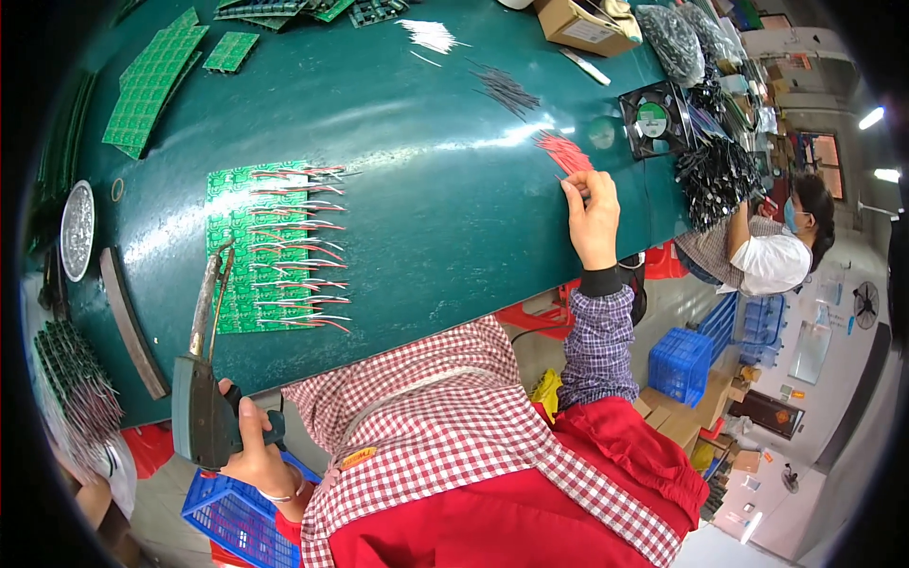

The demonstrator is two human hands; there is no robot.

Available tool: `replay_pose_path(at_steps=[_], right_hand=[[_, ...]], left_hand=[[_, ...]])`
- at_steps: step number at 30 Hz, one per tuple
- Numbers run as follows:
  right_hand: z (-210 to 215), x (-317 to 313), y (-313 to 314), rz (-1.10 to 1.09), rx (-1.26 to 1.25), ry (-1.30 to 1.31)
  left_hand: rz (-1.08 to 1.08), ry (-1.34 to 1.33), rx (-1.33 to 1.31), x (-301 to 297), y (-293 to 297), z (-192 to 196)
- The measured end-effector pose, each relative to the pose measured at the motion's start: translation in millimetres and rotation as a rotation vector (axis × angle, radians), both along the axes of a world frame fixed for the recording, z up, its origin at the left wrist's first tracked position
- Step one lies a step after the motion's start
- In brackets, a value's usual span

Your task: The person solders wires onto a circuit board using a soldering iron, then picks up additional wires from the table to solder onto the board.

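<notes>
Couldn't read any lettering tbh, just spotted a white label point(586, 32) on cardboard box point(559, 26), green round label point(651, 119) on cooling fan point(675, 123), yellow tag point(359, 458) on gingham apron point(445, 417).

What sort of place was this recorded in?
Likely an electronics assembly workshop: the left hand holds a soldering gun at a circuit board, and the right hand is at red wires.

Red wires point(565, 151), green circuit panel point(239, 292)

Teal soldering gun point(196, 407) over green board point(227, 197); red wires point(563, 151) bunched.
</notes>
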State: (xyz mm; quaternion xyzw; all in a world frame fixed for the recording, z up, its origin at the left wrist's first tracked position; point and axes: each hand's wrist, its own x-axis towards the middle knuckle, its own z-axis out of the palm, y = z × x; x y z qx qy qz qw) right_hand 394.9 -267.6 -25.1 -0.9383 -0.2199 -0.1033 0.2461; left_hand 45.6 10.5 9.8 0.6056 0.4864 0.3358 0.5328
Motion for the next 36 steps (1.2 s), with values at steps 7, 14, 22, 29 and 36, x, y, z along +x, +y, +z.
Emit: replay_pose_path(at_steps=[7,14,22,29,36], right_hand=[[-12.2,18.3,14.4,0.083,-0.016,-0.215],[-7.7,22.8,17.4,0.117,-0.144,-0.165],[-10.4,24.5,13.1,0.11,-0.149,-0.306],[23.7,-12.6,72.1,0.144,0.192,-0.066],[38.6,-101.2,202.8,0.787,0.375,0.05]], left_hand=[[0.007,0.027,-0.033,-9.5,-3.3,-1.0],[0.049,-0.009,-0.029,-7.3,-8.4,5.0],[0.032,-0.025,-0.034,-12.1,-8.6,5.6],[0.005,-0.029,-0.002,-19.8,-5.5,-2.5],[-0.003,-0.107,-0.08,-20.8,-6.2,-1.5]])
